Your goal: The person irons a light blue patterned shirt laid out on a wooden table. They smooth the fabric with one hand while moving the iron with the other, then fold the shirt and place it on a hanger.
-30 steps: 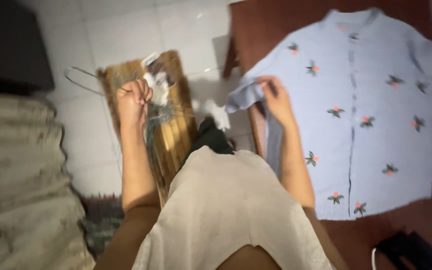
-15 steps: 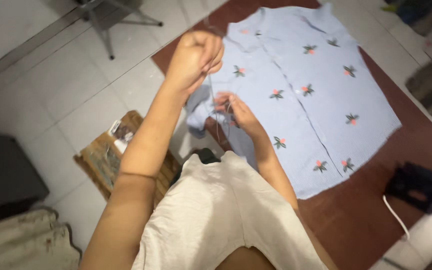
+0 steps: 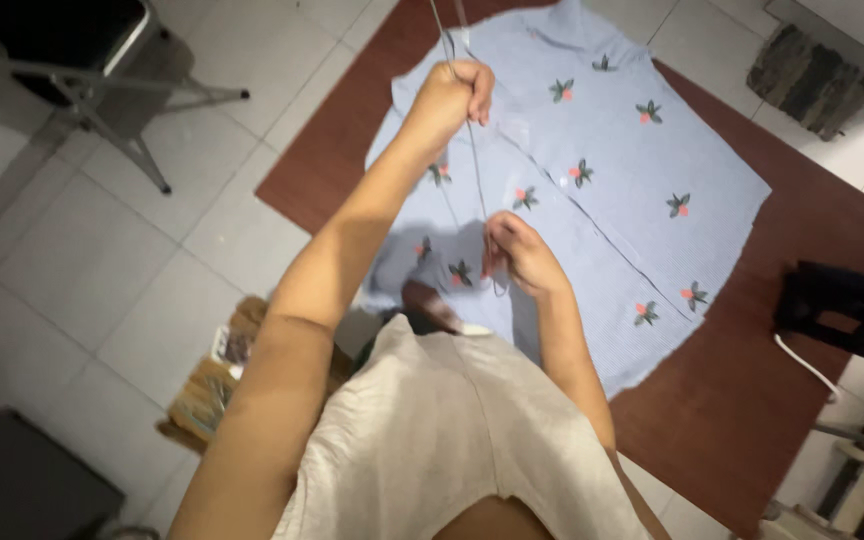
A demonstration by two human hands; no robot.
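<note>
A light blue shirt with small red and green flowers lies spread flat on a dark red mat on the floor. My left hand is raised above the shirt's collar end, closed around the top of a thin wire hanger. My right hand is lower, over the shirt's near side, pinching the hanger's lower wire. The hanger is thin and partly blurred, so its full shape is hard to make out.
A black iron with a white cord sits on the mat's right side. A wooden stool with clutter stands at lower left. A folding metal chair is at upper left, a dark bundle at upper right. White floor tiles surround the mat.
My left hand lifted the wire hanger from the stool and carried it right and up over the shirt. My right hand let go of the sleeve and took the hanger's lower wire.
</note>
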